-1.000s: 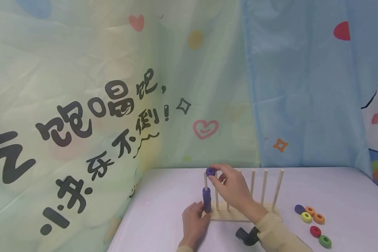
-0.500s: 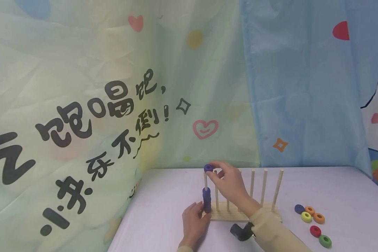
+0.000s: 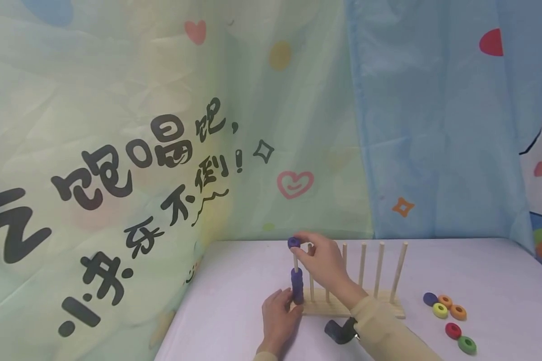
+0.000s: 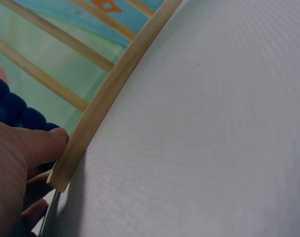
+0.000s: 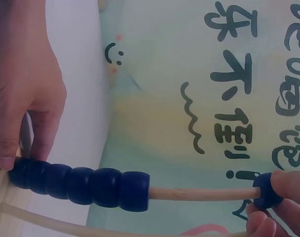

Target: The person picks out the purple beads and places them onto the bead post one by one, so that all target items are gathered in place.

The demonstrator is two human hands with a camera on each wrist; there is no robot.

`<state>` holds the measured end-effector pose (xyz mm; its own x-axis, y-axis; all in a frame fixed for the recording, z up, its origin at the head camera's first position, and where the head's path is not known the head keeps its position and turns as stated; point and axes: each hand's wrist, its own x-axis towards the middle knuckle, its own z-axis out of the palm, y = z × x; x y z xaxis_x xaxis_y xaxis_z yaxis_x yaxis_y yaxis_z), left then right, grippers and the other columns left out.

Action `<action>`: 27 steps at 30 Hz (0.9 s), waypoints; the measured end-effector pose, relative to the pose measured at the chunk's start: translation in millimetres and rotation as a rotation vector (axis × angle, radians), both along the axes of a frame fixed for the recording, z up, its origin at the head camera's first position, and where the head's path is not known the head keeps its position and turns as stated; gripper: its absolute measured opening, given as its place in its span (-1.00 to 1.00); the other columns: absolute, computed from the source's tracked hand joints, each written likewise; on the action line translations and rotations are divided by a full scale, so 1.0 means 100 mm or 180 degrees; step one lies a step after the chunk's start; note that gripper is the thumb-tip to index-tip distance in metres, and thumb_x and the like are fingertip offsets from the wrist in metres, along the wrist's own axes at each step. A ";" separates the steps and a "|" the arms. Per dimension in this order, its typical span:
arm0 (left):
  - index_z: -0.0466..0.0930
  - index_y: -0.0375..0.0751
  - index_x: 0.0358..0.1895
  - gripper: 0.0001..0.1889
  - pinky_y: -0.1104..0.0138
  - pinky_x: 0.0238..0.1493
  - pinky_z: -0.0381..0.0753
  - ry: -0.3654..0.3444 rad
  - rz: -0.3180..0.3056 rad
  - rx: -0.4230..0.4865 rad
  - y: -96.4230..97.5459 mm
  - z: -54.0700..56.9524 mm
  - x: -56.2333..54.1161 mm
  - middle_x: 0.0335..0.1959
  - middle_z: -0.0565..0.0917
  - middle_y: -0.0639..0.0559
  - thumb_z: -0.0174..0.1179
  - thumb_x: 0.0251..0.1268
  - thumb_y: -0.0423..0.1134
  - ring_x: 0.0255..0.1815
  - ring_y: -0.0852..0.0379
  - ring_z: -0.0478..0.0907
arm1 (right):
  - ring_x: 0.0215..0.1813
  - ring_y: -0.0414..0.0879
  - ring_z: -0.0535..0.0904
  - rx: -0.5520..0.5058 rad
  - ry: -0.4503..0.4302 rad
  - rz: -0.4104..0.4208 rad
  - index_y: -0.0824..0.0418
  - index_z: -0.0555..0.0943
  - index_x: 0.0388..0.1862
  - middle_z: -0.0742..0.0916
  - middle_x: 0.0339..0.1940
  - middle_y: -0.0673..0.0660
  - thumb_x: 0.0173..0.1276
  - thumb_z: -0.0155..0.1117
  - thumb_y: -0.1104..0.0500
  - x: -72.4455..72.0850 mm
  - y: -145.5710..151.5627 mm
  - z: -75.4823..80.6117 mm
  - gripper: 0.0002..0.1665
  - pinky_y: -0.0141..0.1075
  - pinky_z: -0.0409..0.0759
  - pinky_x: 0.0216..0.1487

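Note:
My right hand [image 3: 327, 263] pinches a dark blue bead [image 5: 268, 191] between thumb and fingers at the top end of the leftmost peg [image 5: 204, 194]. In the right wrist view the peg's tip meets this bead. Lower on the same peg sits a stack of several dark blue beads [image 5: 85, 185], with bare wood between stack and held bead. My left hand [image 3: 280, 317] grips the left end of the wooden peg rack [image 3: 327, 310], beside the lowest beads. Its thumb [image 4: 51, 145] lies against the base edge in the left wrist view. The rack's other pegs carry no beads.
Loose beads lie on the white table right of the rack: blue [image 3: 430, 299], yellow [image 3: 440, 311], two orange, red [image 3: 453, 330] and green [image 3: 467, 345]. A black angled device [image 3: 339, 332] sits under my right wrist. A printed cloth backdrop [image 3: 293, 125] stands behind the table.
My right hand has moved slightly left with the pinched bead, from beside the leftmost peg to its top. The left hand has stayed at the rack's end.

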<state>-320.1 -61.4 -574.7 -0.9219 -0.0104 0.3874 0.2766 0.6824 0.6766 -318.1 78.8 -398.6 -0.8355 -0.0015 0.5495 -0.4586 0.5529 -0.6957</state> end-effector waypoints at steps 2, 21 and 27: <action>0.70 -0.11 -0.04 -0.62 -0.12 0.31 0.30 -0.0003 -0.0004 0.0002 0.00 0.00 0.00 0.05 0.71 0.02 0.43 -0.01 -0.19 0.21 -0.10 0.52 | -0.60 -0.28 0.39 0.0034 -0.0025 -0.0054 0.10 0.68 0.00 0.77 -0.24 -0.04 0.20 0.45 0.13 0.00 -0.01 -0.02 -0.64 -0.41 0.35 -0.63; 0.70 -0.15 -0.06 -0.62 -0.12 0.31 0.29 0.0060 -0.0030 0.0006 0.00 0.02 0.02 0.04 0.71 -0.02 0.44 -0.03 -0.21 0.20 -0.13 0.52 | -0.52 -0.23 0.46 0.0050 0.0002 -0.0095 0.15 0.68 -0.04 0.72 -0.21 0.03 0.21 0.43 0.16 0.04 0.02 -0.10 -0.68 -0.41 0.44 -0.53; 0.70 -0.12 -0.05 -0.63 -0.11 0.32 0.29 -0.0019 -0.0014 -0.0032 0.00 0.02 0.01 0.05 0.71 0.01 0.44 -0.01 -0.19 0.21 -0.11 0.51 | -0.43 -0.23 0.59 -0.0109 0.0055 -0.0033 0.11 0.68 -0.02 0.73 -0.11 0.02 0.25 0.41 0.17 0.15 0.07 -0.02 -0.70 -0.41 0.57 -0.49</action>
